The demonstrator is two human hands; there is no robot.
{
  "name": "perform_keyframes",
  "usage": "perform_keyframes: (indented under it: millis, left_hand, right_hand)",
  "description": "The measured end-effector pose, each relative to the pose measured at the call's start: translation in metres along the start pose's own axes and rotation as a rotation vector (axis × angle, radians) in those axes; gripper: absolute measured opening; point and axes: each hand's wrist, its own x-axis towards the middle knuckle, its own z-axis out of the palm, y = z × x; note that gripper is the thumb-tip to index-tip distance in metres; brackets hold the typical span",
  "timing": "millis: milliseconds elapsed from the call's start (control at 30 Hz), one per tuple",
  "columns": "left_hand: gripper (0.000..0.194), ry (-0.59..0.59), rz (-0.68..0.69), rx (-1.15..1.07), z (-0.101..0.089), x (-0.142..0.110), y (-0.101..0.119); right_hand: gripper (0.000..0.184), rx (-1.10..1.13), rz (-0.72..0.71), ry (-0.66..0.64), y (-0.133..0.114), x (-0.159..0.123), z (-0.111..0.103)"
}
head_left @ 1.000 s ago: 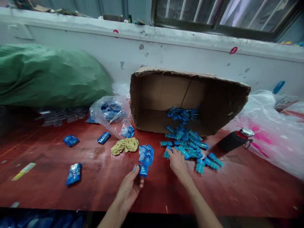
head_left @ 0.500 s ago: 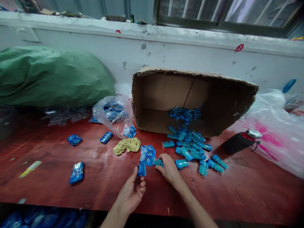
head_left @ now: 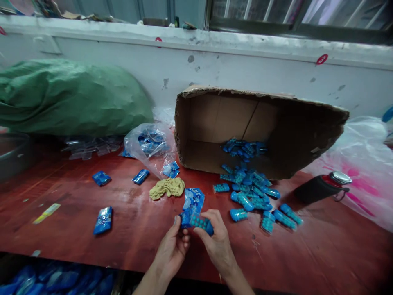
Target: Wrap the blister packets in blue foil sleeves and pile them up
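Observation:
Between thumb and fingers, my left hand [head_left: 174, 248] pinches a small blue printed wrapper [head_left: 185, 220]. My right hand [head_left: 217, 237] grips a clear bottle [head_left: 201, 222] with a blue cap, full of turquoise balls; its bottom end meets the wrapper or lies just beside it, I cannot tell which. Just beyond both hands, flat blue printed wrappers [head_left: 194, 199] lie on the red table. A heap of similar bottles [head_left: 251, 190] spills from a cardboard box [head_left: 211, 157] lying on its side.
A crumpled yellow cloth [head_left: 167, 188] lies left of the wrappers, near a clear plastic bag [head_left: 147, 151]. Several blue packets [head_left: 103, 220] are spread on the left. A black flask [head_left: 316, 188] stands tilted in view at right. Behind is a green sack [head_left: 73, 98].
My right hand has lifted the bottle from the table and brought it left to the wrapper in my left hand. The view has shifted slightly.

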Motion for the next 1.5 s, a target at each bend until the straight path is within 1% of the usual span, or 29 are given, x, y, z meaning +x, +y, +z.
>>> perform_keyframes:
  millis: [100,200,367,433,500,567,600,667,733,800,900,967,1000,1033,1100,1133,1233,1333,1400,1500]
  left_hand:
    - [0.016,-0.012,0.033,0.026,-0.003,0.002,-0.002]
    - [0.018,-0.049,0.092,0.051,-0.007,0.004,-0.004]
    - [0.022,-0.138,0.230,0.139,-0.010,0.003,-0.004]
    - [0.022,-0.142,0.259,0.188,-0.010,0.002,-0.005]
    - [0.024,-0.135,0.232,0.206,-0.009,0.001,-0.006]
    - [0.025,-0.126,0.167,0.178,-0.007,0.002,-0.006]
    - [0.024,-0.118,0.132,0.161,-0.007,0.002,-0.006]
    - [0.022,-0.093,0.083,0.151,-0.008,0.004,-0.005]
    - [0.018,-0.073,0.051,0.181,-0.009,0.004,-0.002]
    - [0.017,-0.074,0.022,0.223,-0.011,0.004,0.002]
    - [0.019,-0.126,-0.004,0.234,-0.010,0.003,0.007]
    - [0.018,-0.155,-0.007,0.201,-0.008,0.002,0.008]
    - [0.017,-0.156,-0.013,0.183,-0.007,0.002,0.008]
    - [0.015,-0.149,-0.019,0.168,-0.006,0.002,0.008]
    - [0.009,-0.131,-0.012,0.144,-0.004,0.002,0.008]
    - [0.007,-0.124,0.002,0.137,-0.003,0.002,0.008]
    - [0.007,-0.128,0.050,0.142,-0.005,0.003,0.009]
    - [0.006,-0.194,0.019,0.160,-0.009,0.002,0.013]
    - [0.006,-0.280,-0.027,0.159,-0.011,0.002,0.015]
    - [0.015,-0.385,-0.077,0.139,-0.013,0.001,0.017]
  right_hand:
    - [0.024,-0.030,-0.016,-0.056,0.000,-0.003,-0.003]
    - [0.024,-0.018,0.007,-0.070,-0.003,-0.004,-0.005]
    - [0.021,0.044,0.123,-0.097,-0.008,0.000,-0.009]
    - [0.019,0.033,0.149,-0.085,-0.005,-0.001,-0.006]
    - [0.020,-0.026,0.123,-0.054,0.000,-0.004,0.000]
    - [0.023,-0.110,0.073,-0.033,0.005,-0.008,0.007]
    - [0.025,-0.140,0.052,-0.041,0.007,-0.011,0.010]
    - [0.030,-0.132,0.028,-0.101,0.006,-0.014,0.011]
    - [0.035,-0.028,0.032,-0.191,0.001,-0.014,0.005]
    - [0.036,0.119,0.061,-0.264,-0.003,-0.012,-0.003]
    - [0.035,0.357,0.189,-0.300,-0.001,-0.010,-0.009]
    - [0.034,0.440,0.280,-0.240,0.003,-0.011,-0.005]
    - [0.032,0.427,0.299,-0.188,0.005,-0.012,-0.002]
    - [0.028,0.379,0.288,-0.133,0.007,-0.014,0.001]
    - [0.021,0.249,0.209,-0.048,0.008,-0.019,0.008]
    - [0.019,0.198,0.162,-0.031,0.007,-0.021,0.010]
    - [0.019,0.146,0.064,-0.038,0.002,-0.024,0.010]
    - [0.022,0.183,0.057,-0.111,-0.002,-0.022,0.003]
    - [0.033,0.231,0.090,-0.153,-0.001,-0.019,-0.002]
    - [0.056,0.282,0.134,-0.180,0.004,-0.015,-0.006]
